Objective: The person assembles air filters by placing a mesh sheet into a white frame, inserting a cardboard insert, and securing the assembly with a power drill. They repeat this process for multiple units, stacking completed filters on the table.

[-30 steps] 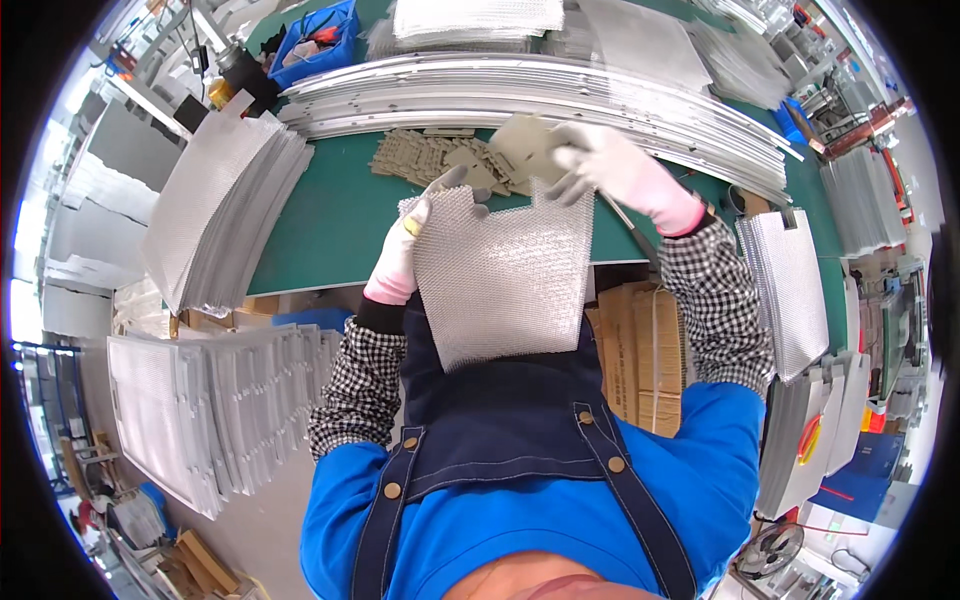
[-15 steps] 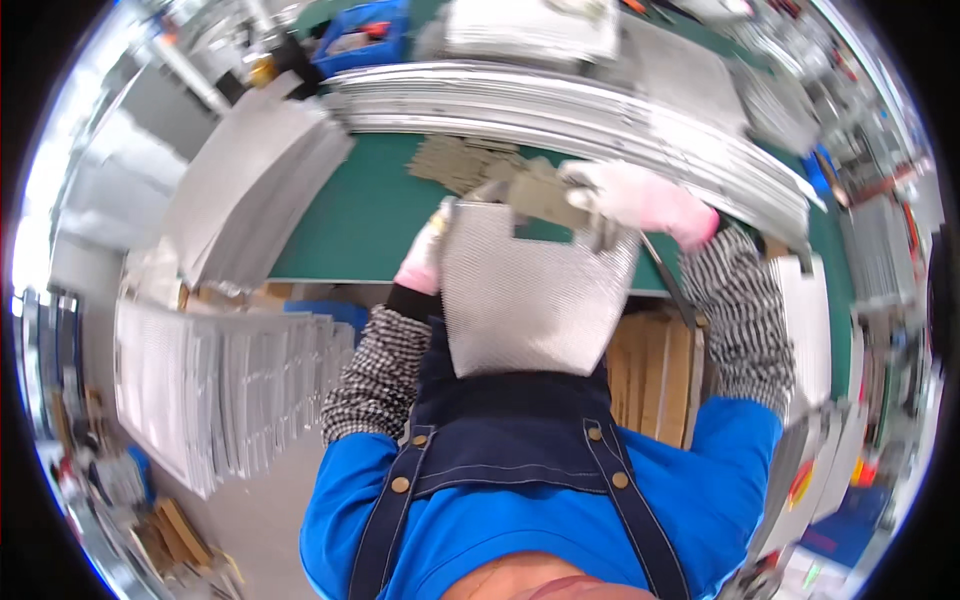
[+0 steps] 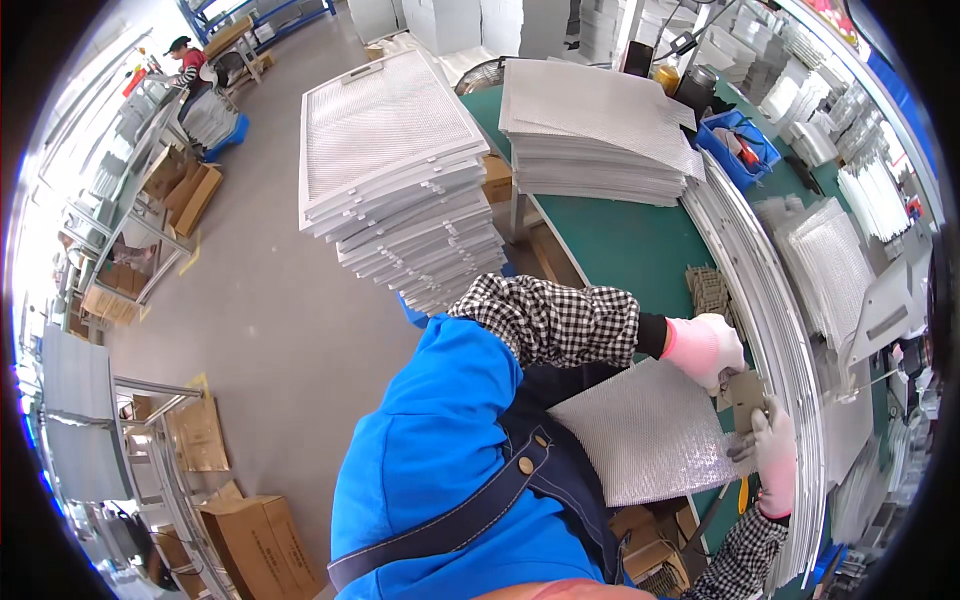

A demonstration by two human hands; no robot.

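Observation:
A silver mesh sheet [image 3: 650,430] with a cut-out edge lies in front of my body, over the front edge of the green table [image 3: 630,240]. My left hand [image 3: 705,348], in a white and pink glove, is closed at the sheet's far edge; its fingertips are partly hidden. A small grey-tan metal plate [image 3: 745,398] sits at that edge, between my two hands. My right hand [image 3: 773,450], also gloved, pinches the plate from the other side. Several similar small plates [image 3: 708,290] lie in a pile on the table just beyond my left hand.
Long metal strips [image 3: 770,300] run along the table behind my hands. A stack of mesh sheets [image 3: 600,130] stands at the table's far end, beside a tall stack of white-framed mesh panels [image 3: 390,150]. A blue bin [image 3: 740,145] holds small items. A person [image 3: 187,65] works far left.
The view has swung to the left, so the aisle and the stacked panels show more. Both hands stay at the mesh sheet's edge with the small plate between them.

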